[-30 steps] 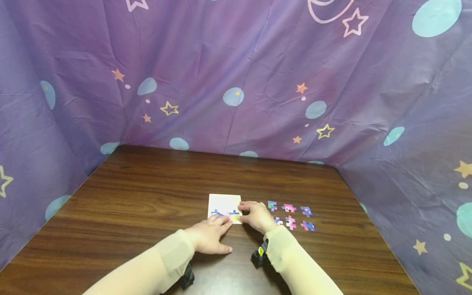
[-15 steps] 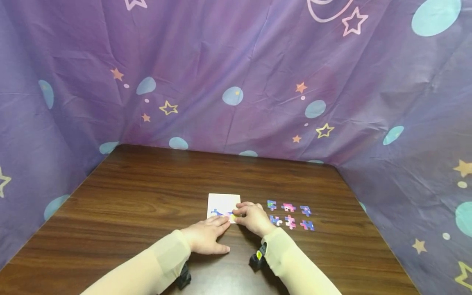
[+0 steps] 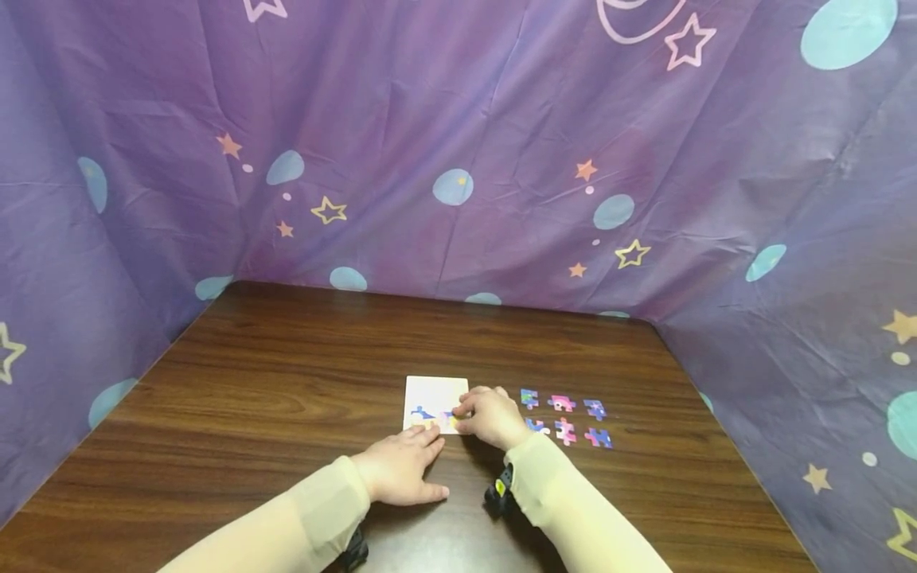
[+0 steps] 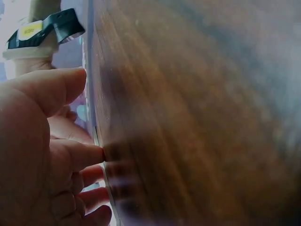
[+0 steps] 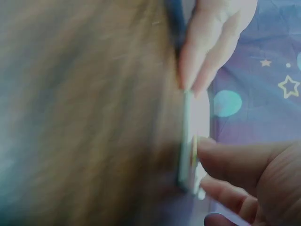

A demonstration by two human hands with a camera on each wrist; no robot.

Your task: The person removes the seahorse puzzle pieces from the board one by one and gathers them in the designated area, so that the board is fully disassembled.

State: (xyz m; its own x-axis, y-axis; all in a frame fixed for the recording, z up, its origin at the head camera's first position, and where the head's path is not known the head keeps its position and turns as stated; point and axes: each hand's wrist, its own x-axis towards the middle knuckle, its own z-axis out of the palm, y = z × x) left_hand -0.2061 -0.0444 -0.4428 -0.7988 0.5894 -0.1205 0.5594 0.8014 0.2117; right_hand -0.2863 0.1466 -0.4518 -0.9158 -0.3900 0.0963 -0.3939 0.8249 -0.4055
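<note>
A white square puzzle board (image 3: 435, 390) lies on the table in the head view, with joined blue, pink and yellow puzzle pieces (image 3: 423, 415) along its near side. My left hand (image 3: 399, 468) rests at the board's near edge, fingers extended and thumb spread. Over the board's right side, my right hand (image 3: 494, 419) pinches a puzzle piece between thumb and fingers. A thin yellowish edge of that puzzle piece (image 5: 194, 149) shows by the thumb in the right wrist view; most of it is hidden. The left wrist view has the left fingertips (image 4: 96, 174) touching the board's edge.
Several loose puzzle pieces (image 3: 562, 403) lie in two rows to the right of the board, one partly behind the right hand. The brown wooden table (image 3: 301, 358) meets a purple patterned cloth (image 3: 387, 143) at the back and sides.
My right hand has moved slightly left from the board's right edge, over the pieces. My left hand has drawn back a little towards me, uncovering more of the board's near side.
</note>
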